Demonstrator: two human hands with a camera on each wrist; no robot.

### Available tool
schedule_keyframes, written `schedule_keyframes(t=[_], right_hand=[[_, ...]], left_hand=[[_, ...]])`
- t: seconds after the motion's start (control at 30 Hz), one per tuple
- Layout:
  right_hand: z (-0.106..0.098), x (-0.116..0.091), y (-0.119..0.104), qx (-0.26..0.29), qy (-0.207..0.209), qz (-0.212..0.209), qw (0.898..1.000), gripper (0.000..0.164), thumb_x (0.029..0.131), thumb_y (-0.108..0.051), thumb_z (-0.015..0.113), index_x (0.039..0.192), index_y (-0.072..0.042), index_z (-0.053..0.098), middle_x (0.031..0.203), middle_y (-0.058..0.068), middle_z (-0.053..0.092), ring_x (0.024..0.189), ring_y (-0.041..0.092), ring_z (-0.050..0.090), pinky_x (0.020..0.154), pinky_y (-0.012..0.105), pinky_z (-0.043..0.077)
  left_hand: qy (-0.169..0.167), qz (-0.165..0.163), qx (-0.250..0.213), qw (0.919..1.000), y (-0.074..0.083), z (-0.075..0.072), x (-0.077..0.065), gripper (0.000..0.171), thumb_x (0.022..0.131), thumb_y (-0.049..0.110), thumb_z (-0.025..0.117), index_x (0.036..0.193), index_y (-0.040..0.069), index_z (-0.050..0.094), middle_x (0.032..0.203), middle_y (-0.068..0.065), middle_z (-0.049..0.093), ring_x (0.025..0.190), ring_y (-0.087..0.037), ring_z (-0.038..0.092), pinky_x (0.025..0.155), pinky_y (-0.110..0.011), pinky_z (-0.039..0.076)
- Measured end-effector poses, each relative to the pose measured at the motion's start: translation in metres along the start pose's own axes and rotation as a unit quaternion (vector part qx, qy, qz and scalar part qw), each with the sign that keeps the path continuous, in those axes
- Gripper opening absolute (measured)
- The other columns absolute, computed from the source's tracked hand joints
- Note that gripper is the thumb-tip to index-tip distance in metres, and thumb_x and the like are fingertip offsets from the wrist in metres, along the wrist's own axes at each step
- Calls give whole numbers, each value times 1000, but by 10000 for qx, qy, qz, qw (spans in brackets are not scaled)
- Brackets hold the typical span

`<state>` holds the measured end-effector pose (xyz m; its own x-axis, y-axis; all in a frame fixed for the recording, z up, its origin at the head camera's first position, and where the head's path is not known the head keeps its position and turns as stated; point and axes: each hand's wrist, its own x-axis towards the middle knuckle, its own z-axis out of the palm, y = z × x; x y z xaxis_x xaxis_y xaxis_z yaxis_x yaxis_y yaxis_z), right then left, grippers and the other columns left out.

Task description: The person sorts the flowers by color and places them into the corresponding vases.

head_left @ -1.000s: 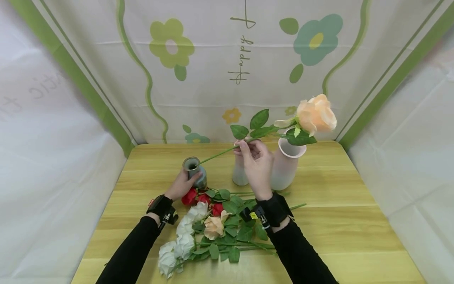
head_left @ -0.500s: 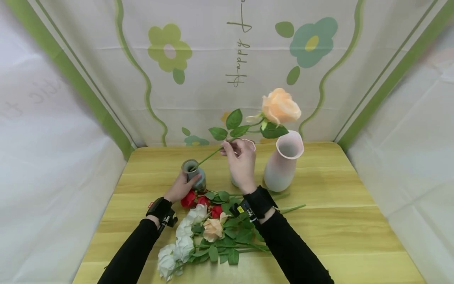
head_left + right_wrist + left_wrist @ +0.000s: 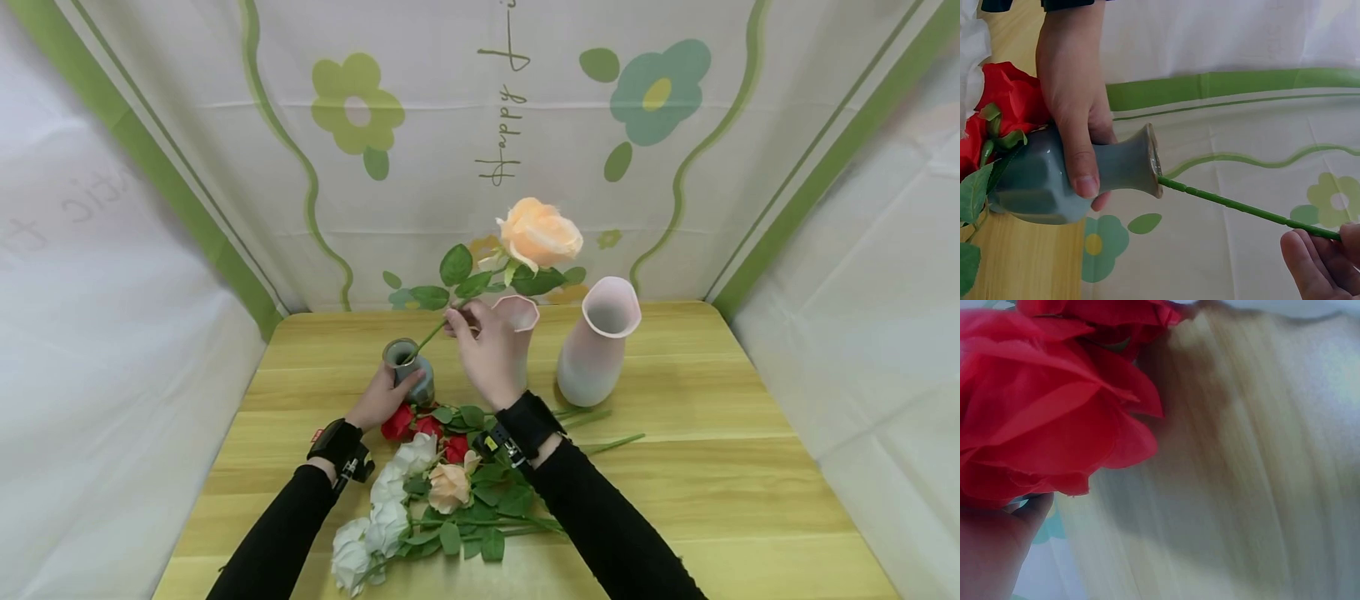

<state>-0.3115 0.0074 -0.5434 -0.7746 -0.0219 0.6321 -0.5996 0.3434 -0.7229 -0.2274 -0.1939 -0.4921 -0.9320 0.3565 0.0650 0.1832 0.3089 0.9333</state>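
My left hand (image 3: 378,400) grips the small blue-grey vase (image 3: 423,383), its thumb across the neck in the right wrist view. The vase stands on the table. My right hand (image 3: 489,354) pinches the green stem (image 3: 1229,203) of a peach rose (image 3: 540,233) partway along. The stem's lower end is inside the vase's mouth, and the stem leans to the right with the bloom held high. How deep it goes is hidden. Red roses (image 3: 397,422) lie close by the left hand; one red bloom (image 3: 1054,419) fills much of the left wrist view.
White roses (image 3: 388,500) and another peach rose (image 3: 448,487) lie in front, stems pointing right. Behind the right hand stands a narrow pink vase (image 3: 517,313), and right of it a larger pink-white vase (image 3: 595,358). A printed cloth hangs behind the wooden table (image 3: 720,500).
My right hand has moved left with the peach rose, and its stem has become steeper, its end entering the vase mouth. The left hand has stayed on the vase.
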Motion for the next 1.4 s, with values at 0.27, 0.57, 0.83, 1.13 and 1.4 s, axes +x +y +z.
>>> schedule_keyframes(t=[0.27,0.57,0.83,1.13,1.4], right_hand=[[-49,15,-154,186,-759,163,9968,23,105,-22,52,115,-6,64,100,7,67,93,17,66,85,26,51],[-42,17,-160,130,-1111,260,9934,20,105,-15,50,107,0,63,95,8,65,92,16,63,86,23,48],[-33,16,-155,53,-1341,-10,9909,17,104,-10,53,98,0,65,86,8,63,78,15,58,72,24,44],[-19,9,-147,-521,-2120,-112,9758,27,104,-10,51,82,2,60,62,0,39,56,15,34,60,28,25],[-14,10,-150,-516,-2294,118,9719,24,105,-14,50,113,-3,70,92,9,68,64,9,52,57,25,35]], left_hand=[[-25,-14,8,10000,-4,-1,1,52,103,16,55,146,1,29,147,-26,32,138,-39,32,111,-56,26],[-62,153,-15,9999,-4,-2,1,54,104,15,54,148,0,27,148,-25,31,136,-40,33,111,-55,26],[-89,147,-39,9998,-1,-1,-1,55,104,14,53,150,1,26,147,-25,34,134,-40,37,110,-53,30],[-222,549,217,9980,-2,-2,-5,63,106,15,49,157,7,12,158,-19,20,134,-42,36,109,-51,30],[-189,515,325,9980,-28,-3,1,66,106,21,47,159,18,8,161,-14,15,145,-31,19,115,-45,22]])
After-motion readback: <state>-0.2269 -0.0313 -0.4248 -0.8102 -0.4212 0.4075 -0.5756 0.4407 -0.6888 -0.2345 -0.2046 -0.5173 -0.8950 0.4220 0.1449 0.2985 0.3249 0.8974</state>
